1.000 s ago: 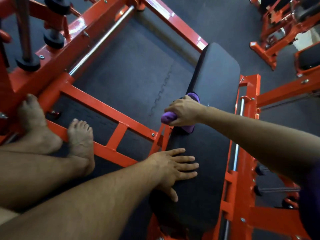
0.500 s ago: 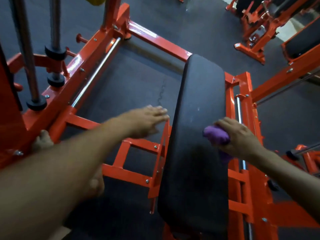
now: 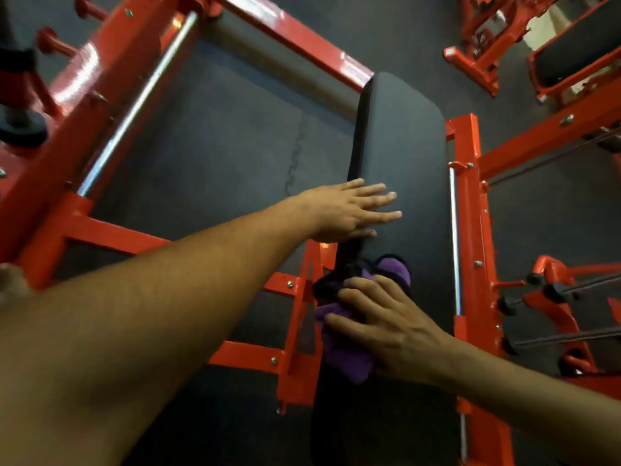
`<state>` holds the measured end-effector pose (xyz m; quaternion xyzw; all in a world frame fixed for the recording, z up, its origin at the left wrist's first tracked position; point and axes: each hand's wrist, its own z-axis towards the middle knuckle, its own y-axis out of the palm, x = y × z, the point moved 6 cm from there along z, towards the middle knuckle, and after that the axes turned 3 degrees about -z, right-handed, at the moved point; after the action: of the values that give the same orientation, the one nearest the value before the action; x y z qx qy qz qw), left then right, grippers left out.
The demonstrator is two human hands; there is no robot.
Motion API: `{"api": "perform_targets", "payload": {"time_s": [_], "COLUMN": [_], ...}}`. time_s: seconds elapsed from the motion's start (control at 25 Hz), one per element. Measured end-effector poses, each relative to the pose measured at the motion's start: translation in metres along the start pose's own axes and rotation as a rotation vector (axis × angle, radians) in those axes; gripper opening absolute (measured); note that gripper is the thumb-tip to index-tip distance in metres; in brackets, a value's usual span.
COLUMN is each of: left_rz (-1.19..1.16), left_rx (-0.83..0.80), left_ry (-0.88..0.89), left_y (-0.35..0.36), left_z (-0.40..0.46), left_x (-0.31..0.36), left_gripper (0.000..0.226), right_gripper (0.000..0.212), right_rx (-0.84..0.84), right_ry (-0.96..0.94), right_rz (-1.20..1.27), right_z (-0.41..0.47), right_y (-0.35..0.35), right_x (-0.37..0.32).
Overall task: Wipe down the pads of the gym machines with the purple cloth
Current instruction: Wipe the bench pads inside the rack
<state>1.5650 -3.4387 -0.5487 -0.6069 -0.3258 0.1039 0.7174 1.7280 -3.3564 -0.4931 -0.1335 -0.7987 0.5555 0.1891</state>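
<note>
So you are mid-wipe on the long black pad point(image 3: 403, 156), and nothing here says how much of it is clean: the surface looks the same dark matte from end to end, with no wet streak or dust line to read. Your right hand point(image 3: 386, 327) presses the cloth point(image 3: 346, 361) against the pad's left edge, at the near half, fingers point(image 3: 356, 294) spread and lightly bent over the bunched purple fabric, part of which hangs over the side. Your left hand point(image 3: 346, 213) lies flat on the pad farther up, fingers straight and holding nothing; it looks like a brace. Judging by where the cloth sits, the far half beyond your left hand and the right strip beside the red frame point(image 3: 470, 230) are probably yet to be covered. Another machine point(image 3: 554, 55) with its own dark pad stands at the upper right, well apart, so the task as a whole likely has a good deal left.
</note>
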Motion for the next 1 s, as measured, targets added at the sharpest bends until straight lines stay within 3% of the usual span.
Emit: {"api": "perform_targets", "payload": {"time_s": [0.12, 0.32, 0.48, 0.56, 0.68, 0.88, 0.96, 1.0], "left_rz": [-0.050, -0.079, -0.076, -0.083, -0.068, -0.079, -0.072, -0.049], "left_rx": [-0.076, -0.078, -0.032, -0.025, -0.051, -0.050, -0.036, -0.033], "left_ry": [0.050, 0.011, -0.105, -0.100, -0.058, -0.092, -0.027, 0.015], "left_y": [0.009, 0.020, 0.032, 0.031, 0.026, 0.021, 0.024, 0.030], "left_z": [0.025, 0.033, 0.024, 0.021, 0.020, 0.013, -0.002, -0.012], "left_x": [-0.004, -0.006, 0.013, 0.015, 0.012, 0.014, 0.037, 0.054], "left_gripper": [0.056, 0.057, 0.064, 0.064, 0.063, 0.063, 0.064, 0.064], "right_gripper": [0.082, 0.055, 0.047, 0.041, 0.036, 0.035, 0.046, 0.040], "right_rx": [-0.275, -0.471, -0.579, -0.567, -0.449, -0.571, -0.477, -0.412], "right_ry": [0.021, 0.130, -0.120, -0.128, 0.073, -0.083, -0.067, -0.079], "right_rz": [-0.013, -0.145, -0.040, -0.013, -0.122, 0.008, 0.051, 0.045], "right_z": [0.041, 0.101, 0.065, 0.072, 0.099, 0.073, 0.059, 0.049], "right_y": [0.027, 0.040, 0.040, 0.037, 0.030, 0.043, 0.031, 0.026], "right_x": [0.000, 0.008, -0.055, -0.037, 0.005, -0.063, -0.065, -0.071]}}
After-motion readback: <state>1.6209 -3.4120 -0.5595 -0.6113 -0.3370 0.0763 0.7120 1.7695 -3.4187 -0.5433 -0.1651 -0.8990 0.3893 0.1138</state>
